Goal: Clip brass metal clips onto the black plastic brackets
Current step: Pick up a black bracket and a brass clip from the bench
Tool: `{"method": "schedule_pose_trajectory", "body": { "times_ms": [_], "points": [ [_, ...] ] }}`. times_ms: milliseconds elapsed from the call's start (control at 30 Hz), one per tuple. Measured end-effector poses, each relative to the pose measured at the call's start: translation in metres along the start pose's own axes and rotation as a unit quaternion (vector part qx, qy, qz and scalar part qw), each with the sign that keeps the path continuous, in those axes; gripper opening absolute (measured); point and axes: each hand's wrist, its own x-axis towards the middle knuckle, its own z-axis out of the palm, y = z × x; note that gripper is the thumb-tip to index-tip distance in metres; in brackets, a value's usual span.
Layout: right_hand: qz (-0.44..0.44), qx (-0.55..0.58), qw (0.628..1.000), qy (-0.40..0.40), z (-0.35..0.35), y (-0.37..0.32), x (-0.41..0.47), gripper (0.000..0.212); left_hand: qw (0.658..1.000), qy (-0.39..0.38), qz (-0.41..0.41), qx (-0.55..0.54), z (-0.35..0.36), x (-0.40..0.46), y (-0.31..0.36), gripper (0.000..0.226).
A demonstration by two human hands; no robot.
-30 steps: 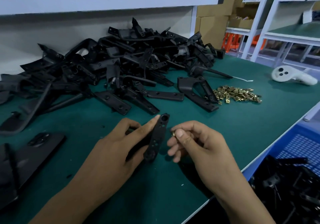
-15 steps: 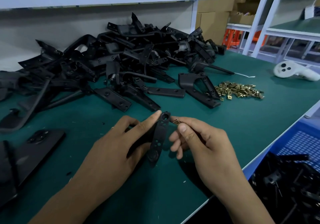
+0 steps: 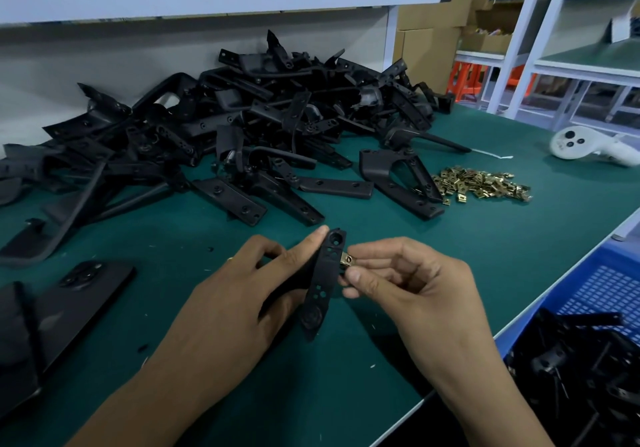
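Fingers of the right hand pinch a single brass clip between thumb and forefinger, closed tight on its outer end so the open end faces the bracket. Clip meets the right edge of the black plastic bracket near its upper holes; whether it has seated or only touches the edge I cannot tell.

Left hand is wrapped around the bracket from behind, forefinger laid straight up along its left edge toward 12 o'clock. Judged purpose: a backstop, so the strip does not twist away when the clip is pushed on from 3 o'clock. Bracket held nearly upright, perforated face toward the camera, which keeps the holes in sight for lining up.

Loose brass clips lie in a small heap on the green counter at about 2 o'clock from the hands, on the right hand's side, presumably for quick picking. Pile of black brackets fills the counter from 10 to 12 o'clock, on the left hand's side. Blue perforated crate sits off the counter edge at 4 o'clock with black parts in it, likely finished pieces. White handheld controller rests farther out at 2 o'clock, apart from the work.

Step in hand: pressing this clip home.
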Motion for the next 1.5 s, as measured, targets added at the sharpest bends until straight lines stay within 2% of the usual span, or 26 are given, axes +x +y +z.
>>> {"method": "schedule_pose_trajectory", "body": {
  "times_ms": [167,400,533,600,700,833,967,1033,1100,1167,1200,1233,1300,1400,1500],
  "points": [
    [-0.009,-0.019,1.000,0.010,-0.001,0.004,0.000,0.018,1.000,-0.011,0.010,0.018,0.000,0.000,0.000,0.065],
    [0.026,0.079,0.996,-0.042,-0.008,0.001,0.001,0.015,0.999,-0.017,0.031,-0.023,0.000,-0.002,-0.002,0.063],
    [0.069,0.118,0.988,-0.070,-0.016,-0.005,0.003,0.037,0.995,-0.020,0.062,-0.078,0.003,-0.004,-0.004,0.056],
    [0.074,0.111,0.986,-0.100,-0.020,-0.006,0.003,0.036,0.994,-0.034,0.070,-0.083,0.004,-0.004,-0.003,0.060],
    [0.067,0.089,0.986,-0.125,-0.021,-0.006,0.003,0.029,0.994,-0.045,0.082,-0.057,0.004,-0.005,0.002,0.051],
    [0.036,0.071,0.991,-0.105,-0.013,-0.004,0.003,0.020,0.995,-0.039,0.080,-0.053,0.005,-0.006,0.006,0.058],
    [0.023,0.028,0.994,-0.105,-0.013,-0.004,0.008,0.020,0.997,-0.009,0.068,-0.041,0.006,-0.008,0.007,0.059],
    [0.009,-0.052,0.996,-0.070,-0.025,-0.004,0.018,0.017,0.998,0.007,0.058,-0.025,0.007,-0.008,0.007,0.059],
    [-0.010,-0.212,0.976,0.053,-0.057,0.001,0.036,0.008,0.999,0.018,0.043,-0.017,0.009,-0.005,0.004,0.062],
    [-0.010,-0.394,0.904,0.168,-0.095,0.008,0.062,0.012,0.999,0.033,0.009,-0.016,0.010,-0.004,-0.001,0.072],
    [0.001,-0.447,0.874,0.192,-0.111,0.011,0.075,0.017,0.999,0.038,-0.002,-0.016,0.011,-0.004,-0.003,0.075],
    [0.018,-0.473,0.859,0.195,-0.123,0.014,0.088,0.021,0.999,0.037,-0.007,-0.014,0.011,-0.004,-0.004,0.076],
    [0.045,-0.485,0.856,0.174,-0.135,0.019,0.110,0.021,1.000,0.028,-0.007,-0.010,0.011,-0.005,-0.005,0.075],
    [0.029,-0.532,0.834,0.143,-0.139,0.023,0.127,0.017,1.000,0.022,-0.006,-0.006,0.012,-0.006,-0.004,0.074],
    [0.033,-0.543,0.827,0.145,-0.140,0.023,0.128,0.012,0.999,0.029,-0.013,-0.007,0.012,-0.005,-0.004,0.068]
  ]
}}
